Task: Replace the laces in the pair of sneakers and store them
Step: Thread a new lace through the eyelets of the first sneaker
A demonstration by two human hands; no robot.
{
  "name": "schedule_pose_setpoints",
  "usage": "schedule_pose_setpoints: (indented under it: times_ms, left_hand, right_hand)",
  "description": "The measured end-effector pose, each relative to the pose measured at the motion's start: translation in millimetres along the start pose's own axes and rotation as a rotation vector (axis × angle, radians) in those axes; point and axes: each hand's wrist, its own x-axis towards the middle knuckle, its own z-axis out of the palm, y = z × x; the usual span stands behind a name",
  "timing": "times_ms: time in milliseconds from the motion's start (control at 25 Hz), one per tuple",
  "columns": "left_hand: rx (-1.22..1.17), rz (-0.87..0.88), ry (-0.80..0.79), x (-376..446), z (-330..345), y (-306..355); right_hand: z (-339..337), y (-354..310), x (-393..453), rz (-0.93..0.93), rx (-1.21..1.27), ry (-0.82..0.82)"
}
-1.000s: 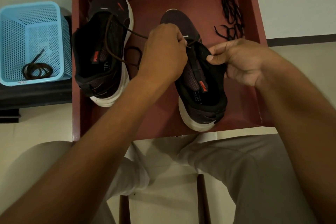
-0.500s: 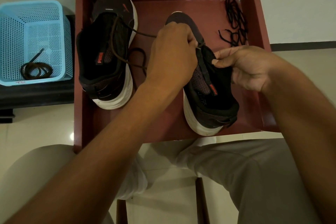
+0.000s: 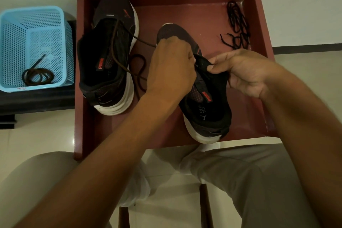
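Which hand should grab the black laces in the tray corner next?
Right, probably. The right hand is nearest the black laces at the tray's far right and only pinches the shoe's upper. The left hand is curled at the eyelets, farther away across the shoe.

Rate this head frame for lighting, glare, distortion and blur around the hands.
Head view: dim, warm light; the sneaker interior is nearly black, so eyelets barely read. Faint glare on the floor tiles only. Wide-angle bowing bends the red tray edges. Left hand and right hand are fairly sharp; the lace tip between the fingers is hidden.
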Motion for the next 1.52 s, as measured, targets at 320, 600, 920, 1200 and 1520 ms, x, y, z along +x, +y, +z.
schedule_pose_setpoints:
  times_ms: [320,600,920,1200,1520]
  left_hand:
    - [-0.052,0.007,0.201,-12,15,-6]
    - [-0.148,-0.032,0.289,-19,30,-10]
    - [-0.317,-0.115,0.317,-23,34,-8]
    - [-0.114,-0.056,0.286,-22,27,-7]
    - [-0.092,-0.054,0.301,-22,31,-7]
  right_hand:
    - [0,1,1,-0.007,-0.029,0.024]
    - [4,2,-3,-0.053,-0.069,0.074]
    - [6,2,-4,-0.045,-0.074,0.081]
    - [11,2,-5,-0.052,-0.106,0.115]
    - [11,3,-4,-0.087,-0.144,0.128]
